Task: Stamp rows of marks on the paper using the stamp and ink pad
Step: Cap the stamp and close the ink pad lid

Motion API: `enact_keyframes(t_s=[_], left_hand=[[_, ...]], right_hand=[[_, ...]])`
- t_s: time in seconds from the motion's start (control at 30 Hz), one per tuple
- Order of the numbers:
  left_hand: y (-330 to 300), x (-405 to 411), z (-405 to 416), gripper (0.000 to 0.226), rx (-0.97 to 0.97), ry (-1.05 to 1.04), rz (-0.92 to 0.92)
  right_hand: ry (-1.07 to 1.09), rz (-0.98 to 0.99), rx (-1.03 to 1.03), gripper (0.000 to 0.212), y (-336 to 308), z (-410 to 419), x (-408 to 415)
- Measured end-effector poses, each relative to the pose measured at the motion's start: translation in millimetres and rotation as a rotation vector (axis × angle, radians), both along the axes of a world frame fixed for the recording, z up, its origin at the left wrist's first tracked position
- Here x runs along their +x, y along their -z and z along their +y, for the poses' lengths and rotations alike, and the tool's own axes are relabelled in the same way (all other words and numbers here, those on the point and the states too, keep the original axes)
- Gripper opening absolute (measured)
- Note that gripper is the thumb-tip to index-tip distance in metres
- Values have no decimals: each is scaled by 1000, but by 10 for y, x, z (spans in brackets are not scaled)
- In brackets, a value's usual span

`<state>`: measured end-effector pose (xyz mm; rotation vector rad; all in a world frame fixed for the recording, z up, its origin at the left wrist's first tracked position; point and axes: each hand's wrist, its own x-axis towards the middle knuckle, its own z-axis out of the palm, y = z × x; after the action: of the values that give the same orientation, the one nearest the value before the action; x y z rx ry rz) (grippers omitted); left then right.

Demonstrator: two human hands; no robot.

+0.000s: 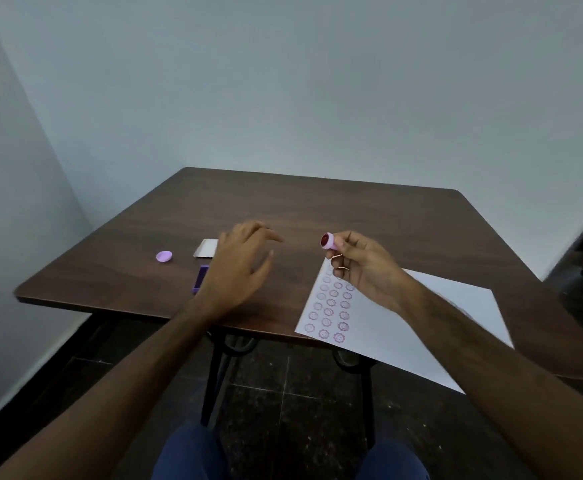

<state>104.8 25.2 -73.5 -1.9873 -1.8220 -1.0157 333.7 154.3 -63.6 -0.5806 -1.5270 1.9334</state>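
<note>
- Paper (421, 317) lies at the counter (317, 209) near edge, three columns of marks on its left side.
- Right hand (369, 268) pinches stamp (328, 241), inked face raised.
- Left hand (241, 261) hovers spread and empty; purple ink pad (200, 279) is partly hidden beneath.
- Recommend: press squarely, aligned with existing marks.

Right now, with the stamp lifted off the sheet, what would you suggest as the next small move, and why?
Probably carry the stamp in the right hand left to the purple ink pad and press it there. Its red face is turned up, away from the paper, which already holds three columns of marks. The open left hand hovers over the pad, seemingly ready to steady it.
</note>
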Motion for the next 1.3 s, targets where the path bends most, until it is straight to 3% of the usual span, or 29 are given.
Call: enact_keyframes(t_s=[0.1,0.23,0.33,0.5,0.8,0.93,1.13,1.3], left_hand=[[-4,-496,-310,32,0,-242,-82],[135,-1040,-625,47,-192,-546,-215],[258,-1272,-733,62,-369,-636,-260],[323,-1405,-639,59,-381,-657,-199],[291,-1446,-543,23,-259,-563,-227],[203,-1183,-652,16,-92,-320,-441],[38,-598,-727,28,105,-55,-459],[-35,-308,-727,34,145,51,-477]], right_hand=[[-43,32,-19,14,-23,-103,-292],[-86,26,-18,17,-23,-244,-650],[-119,15,-25,18,-14,-350,-855],[-138,-24,-50,19,-13,-447,-1042],[-132,-30,-81,16,-31,-530,-1128],[-139,-26,-75,16,-49,-557,-1112],[-167,21,-27,24,-112,-722,-1010],[-135,37,168,30,-142,-883,-848]])
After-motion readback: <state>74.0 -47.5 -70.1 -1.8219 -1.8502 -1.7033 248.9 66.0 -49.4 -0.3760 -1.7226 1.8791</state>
